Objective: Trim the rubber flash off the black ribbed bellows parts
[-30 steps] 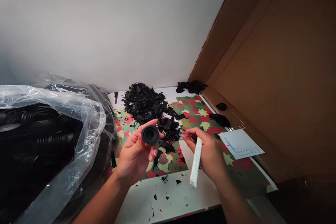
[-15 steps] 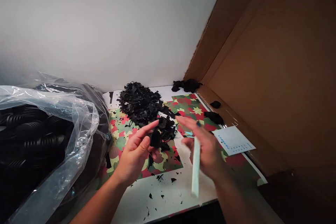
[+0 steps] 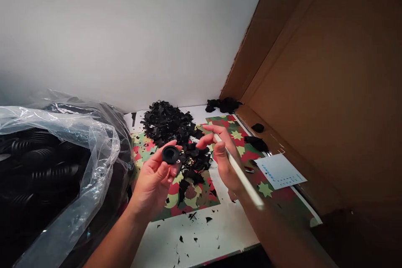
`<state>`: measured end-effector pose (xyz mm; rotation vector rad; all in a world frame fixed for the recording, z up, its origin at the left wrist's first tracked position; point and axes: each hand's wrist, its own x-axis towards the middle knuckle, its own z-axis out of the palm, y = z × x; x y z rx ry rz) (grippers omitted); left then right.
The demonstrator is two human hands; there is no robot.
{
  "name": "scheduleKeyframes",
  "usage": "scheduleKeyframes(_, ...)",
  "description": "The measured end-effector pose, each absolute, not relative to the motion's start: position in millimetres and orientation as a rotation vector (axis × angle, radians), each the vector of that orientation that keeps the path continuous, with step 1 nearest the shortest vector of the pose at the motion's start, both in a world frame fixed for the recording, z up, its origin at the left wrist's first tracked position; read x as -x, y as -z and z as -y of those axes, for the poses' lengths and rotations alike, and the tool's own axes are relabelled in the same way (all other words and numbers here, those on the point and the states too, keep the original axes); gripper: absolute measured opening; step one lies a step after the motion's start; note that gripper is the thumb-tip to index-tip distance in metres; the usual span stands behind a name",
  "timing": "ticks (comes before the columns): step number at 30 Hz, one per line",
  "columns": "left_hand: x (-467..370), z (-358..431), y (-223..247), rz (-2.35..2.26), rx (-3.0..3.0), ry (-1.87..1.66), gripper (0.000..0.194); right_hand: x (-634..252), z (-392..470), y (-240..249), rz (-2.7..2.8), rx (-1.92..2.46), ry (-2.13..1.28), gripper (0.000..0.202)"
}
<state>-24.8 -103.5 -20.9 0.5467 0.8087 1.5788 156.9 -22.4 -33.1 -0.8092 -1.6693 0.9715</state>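
One clear plastic bag [image 3: 100, 171] at far left, opened, filled with black ribbed parts [image 3: 55, 171]. Right of it, black shreds [image 3: 166, 123] are heaped on the far side and trailed nearer over a camouflage-patterned sheet [image 3: 172, 201].

One round black part [image 3: 170, 155] is held up in the left hand [image 3: 149, 184], in front of the near end of the shreds. Thumb and fingers are clamped on its rim. Compared with half a second ago, it has been turned: its open face is now shown to the camera, so rim and hollow can be checked. Matte black, circular, raised outer rim, stepped recess, dark centre; no ragged edge can be made out at this size.

To the right, a white stick [image 3: 241, 176] is gripped between thumb and fingers of the right hand [image 3: 228, 165], forefinger reaching toward the round part, not touching it. The stick has been swung from near-upright to a slant, near end to the right. Whether a blade is fitted cannot be told.

Farther right, a printed white card [image 3: 281, 171] is laid at the sheet's edge, beside a brown cardboard panel [image 3: 320, 92].
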Motion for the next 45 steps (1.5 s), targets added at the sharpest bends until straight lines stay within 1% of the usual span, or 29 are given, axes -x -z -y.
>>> scheduleKeyframes(3,24.8,104.1,24.8,-0.81,-0.558,-1.565,0.056,-152.1,31.8,27.1,1.685,0.743,-0.981,0.073)
scheduleKeyframes(5,24.0,104.3,26.3,-0.805,-0.56,-1.575,0.056,-150.5,37.2,27.2,1.718,0.728,-0.939,0.071)
scheduleKeyframes(7,22.9,104.4,26.8,-0.811,-0.573,-1.582,0.054,-149.1,43.4,28.3,1.718,0.724,-0.945,0.053)
scheduleKeyframes(9,21.9,104.3,26.4,-0.825,-0.596,-1.569,0.052,-146.9,50.1,29.1,1.624,0.717,-1.044,0.028)
scheduleKeyframes(10,21.5,104.1,26.0,-0.829,-0.609,-1.56,0.053,-145.6,53.2,29.4,1.554,0.695,-1.105,0.018)
scheduleKeyframes(11,21.2,103.9,25.6,-0.831,-0.621,-1.556,0.054,-144.5,55.9,29.4,1.492,0.657,-1.164,0.013)
scheduleKeyframes(12,21.1,103.7,25.2,-0.832,-0.632,-1.555,0.055,-143.6,58.0,29.4,1.452,0.612,-1.204,0.012)
scheduleKeyframes(14,21.0,103.4,24.8,-0.84,-0.65,-1.568,0.055,-143.0,60.6,28.7,1.481,0.553,-1.192,0.014)
scheduleKeyframes(18,21.0,103.3,25.9,-0.884,-0.675,-1.577,0.055,-142.4,62.5,24.6,1.676,0.543,-0.943,0.014)
scheduleKeyframes(20,21.0,103.7,27.0,-0.903,-0.688,-1.559,0.055,-140.7,63.8,22.0,1.711,0.523,-0.888,0.015)
scheduleKeyframes(25,21.1,105.0,29.8,-0.901,-0.702,-1.513,0.056,-135.9,65.9,20.5,1.736,0.521,-0.848,0.017)
scheduleKeyframes(31,21.1,105.8,31.4,-0.89,-0.681,-1.485,0.058,-135.0,64.6,26.9,1.725,0.47,-0.846,0.016)
scheduleKeyframes(37,19.2,105.5,31.3,-0.858,-0.688,-1.497,0.051,-133.6,66.5,29.1,1.715,0.461,-0.861,0.019)
scheduleKeyframes(43,16.6,104.7,30.2,-0.8,-0.692,-1.537,0.047,-130.7,67.7,31.9,1.694,0.53,-0.683,0.024)
scheduleKeyframes(45,16.6,104.7,29.2,-0.791,-0.691,-1.533,0.048,-131.5,66.9,33.1,1.655,0.546,-0.688,0.025)
